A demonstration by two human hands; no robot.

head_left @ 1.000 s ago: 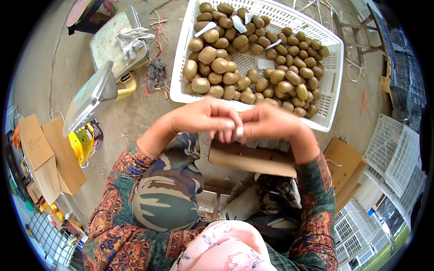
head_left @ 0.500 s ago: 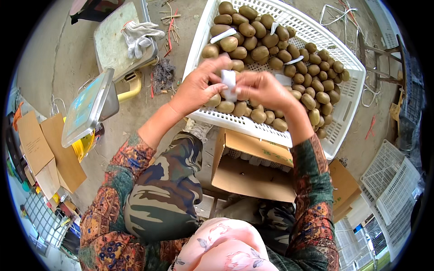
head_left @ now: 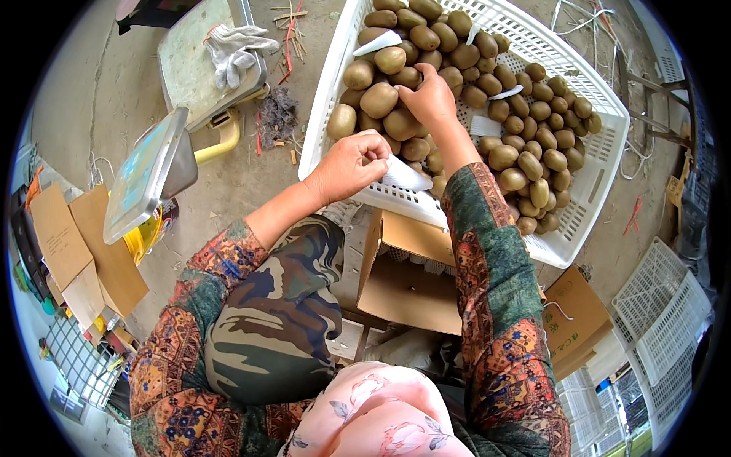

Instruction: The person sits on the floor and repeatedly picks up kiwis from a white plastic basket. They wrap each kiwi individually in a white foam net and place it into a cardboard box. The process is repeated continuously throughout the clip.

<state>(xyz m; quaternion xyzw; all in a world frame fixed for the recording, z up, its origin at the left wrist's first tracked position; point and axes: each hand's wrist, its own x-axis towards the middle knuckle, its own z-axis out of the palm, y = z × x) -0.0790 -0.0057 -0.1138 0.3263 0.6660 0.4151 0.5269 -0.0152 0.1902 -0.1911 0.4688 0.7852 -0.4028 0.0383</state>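
Observation:
Brown kiwifruit (head_left: pixel 505 158) fill much of a white perforated plastic crate (head_left: pixel 609 164) in front of me. At the crate's near left side, my left hand (head_left: pixel 352 164) pinches a white foam sleeve (head_left: pixel 406 175) by one end, and the sleeve points right over the near rim. My right hand (head_left: pixel 432 100) reaches in among the fruit, with thumb and forefinger curled round a kiwifruit (head_left: pixel 407 77); its other fingers are largely hidden. More white sleeves lie on the fruit, among them one at the left (head_left: pixel 378 43) and one near the middle (head_left: pixel 485 126).
Below the crate's near edge, an open cardboard box (head_left: pixel 407 293) holds sleeved pieces. A scale (head_left: pixel 152 183) with a tilted display stands at the left, gloves (head_left: pixel 234 55) lying on its platform. Cardboard (head_left: pixel 575 324) and white crates (head_left: pixel 662 305) are at the right.
Both hands were together at the sleeve over the crate. My left hand has moved down and nearer with the sleeve; my right hand has let go of it and moved up into the fruit.

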